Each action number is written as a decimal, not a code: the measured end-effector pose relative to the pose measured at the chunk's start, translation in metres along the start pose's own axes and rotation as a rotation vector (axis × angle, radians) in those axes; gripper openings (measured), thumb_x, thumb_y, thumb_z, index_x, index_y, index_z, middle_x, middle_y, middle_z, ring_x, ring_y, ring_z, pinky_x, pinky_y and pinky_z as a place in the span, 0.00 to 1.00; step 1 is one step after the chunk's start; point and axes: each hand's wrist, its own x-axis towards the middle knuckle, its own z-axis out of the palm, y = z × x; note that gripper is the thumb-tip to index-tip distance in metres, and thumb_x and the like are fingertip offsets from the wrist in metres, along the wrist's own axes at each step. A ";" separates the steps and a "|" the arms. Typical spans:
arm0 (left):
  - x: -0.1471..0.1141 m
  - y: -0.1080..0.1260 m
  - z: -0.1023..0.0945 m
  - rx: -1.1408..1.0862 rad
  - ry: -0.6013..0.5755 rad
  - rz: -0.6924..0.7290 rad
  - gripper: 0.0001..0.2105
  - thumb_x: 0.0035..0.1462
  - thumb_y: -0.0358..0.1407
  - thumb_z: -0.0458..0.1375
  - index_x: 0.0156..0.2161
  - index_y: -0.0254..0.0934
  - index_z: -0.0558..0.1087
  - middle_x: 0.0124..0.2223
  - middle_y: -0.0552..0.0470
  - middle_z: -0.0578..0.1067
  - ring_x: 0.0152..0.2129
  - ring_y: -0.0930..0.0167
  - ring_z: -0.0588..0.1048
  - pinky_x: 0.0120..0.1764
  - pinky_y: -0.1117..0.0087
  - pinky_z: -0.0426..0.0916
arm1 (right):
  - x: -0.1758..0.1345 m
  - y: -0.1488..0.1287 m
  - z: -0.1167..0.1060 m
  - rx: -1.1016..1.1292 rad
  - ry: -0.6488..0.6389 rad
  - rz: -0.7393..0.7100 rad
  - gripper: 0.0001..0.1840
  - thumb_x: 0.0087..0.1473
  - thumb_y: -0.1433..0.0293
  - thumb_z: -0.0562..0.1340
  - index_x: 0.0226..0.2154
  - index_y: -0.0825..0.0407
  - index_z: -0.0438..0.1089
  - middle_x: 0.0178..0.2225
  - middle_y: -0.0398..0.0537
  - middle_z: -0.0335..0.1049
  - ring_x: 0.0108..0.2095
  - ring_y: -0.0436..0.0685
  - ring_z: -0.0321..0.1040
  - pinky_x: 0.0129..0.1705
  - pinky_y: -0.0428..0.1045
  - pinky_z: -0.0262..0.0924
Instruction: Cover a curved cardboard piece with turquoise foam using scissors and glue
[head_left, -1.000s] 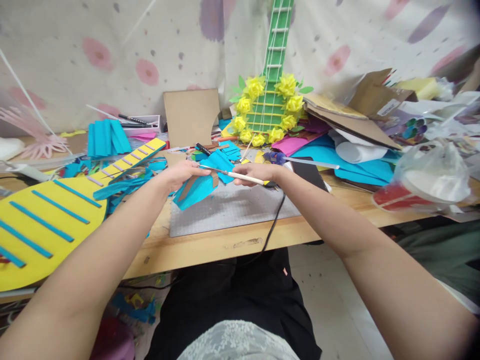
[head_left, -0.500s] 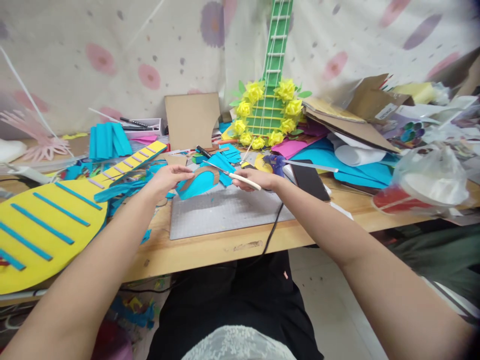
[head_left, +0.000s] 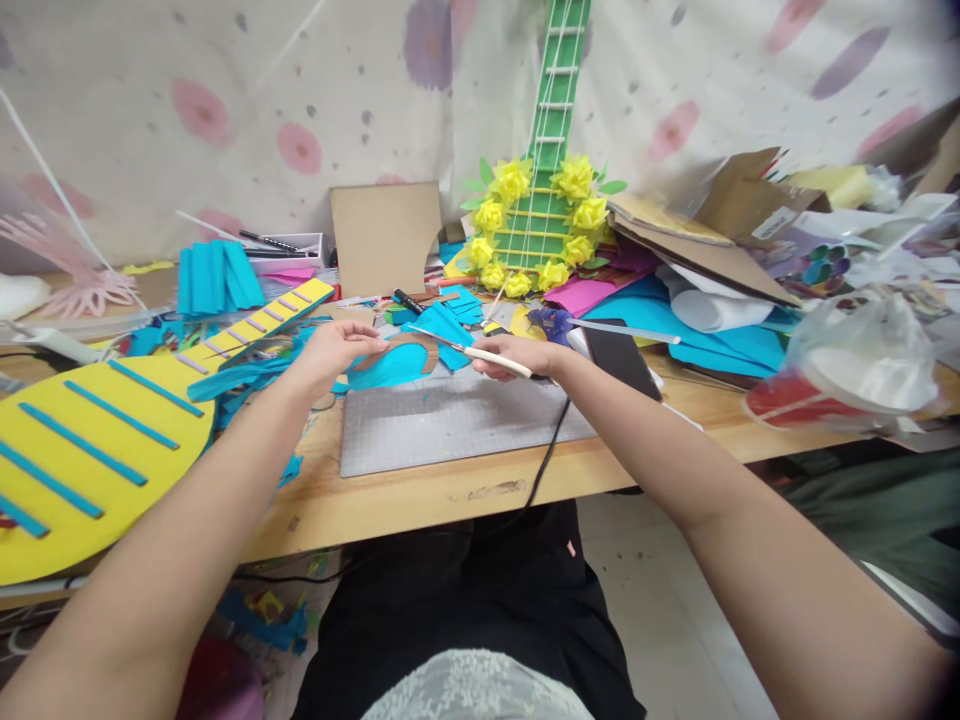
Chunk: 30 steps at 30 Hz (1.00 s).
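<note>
Pinching the brown cardboard arc (head_left: 432, 358) with blue paper (head_left: 391, 368), the left hand (head_left: 339, 350) held both over the grey cutting mat (head_left: 450, 435); right hand (head_left: 519, 354) gripped white-handled scissors (head_left: 498, 361). Paper looked light, floppy; stiffer cardboard edge seemed the better hold.

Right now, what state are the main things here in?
Left hand: pinching the blue piece
Right hand: gripping the scissors
Scissors: held, blade opening unclear
Blue piece: curved, brown-edged, held
Gray mat: flat, partly covered
Green guitar: upright, decorated
Yellow guitar: face up, striped
Glue gun: lying down
Red bucket: draped in clear plastic
</note>
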 end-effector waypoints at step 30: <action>0.008 0.007 -0.002 0.067 -0.142 0.044 0.15 0.30 0.39 0.69 0.26 0.35 0.72 0.25 0.51 0.76 0.29 0.65 0.76 0.31 0.67 0.70 | -0.003 -0.004 -0.001 -0.160 -0.136 -0.103 0.22 0.49 0.52 0.59 0.26 0.54 0.55 0.19 0.35 0.51 0.18 0.42 0.50 0.19 0.41 0.46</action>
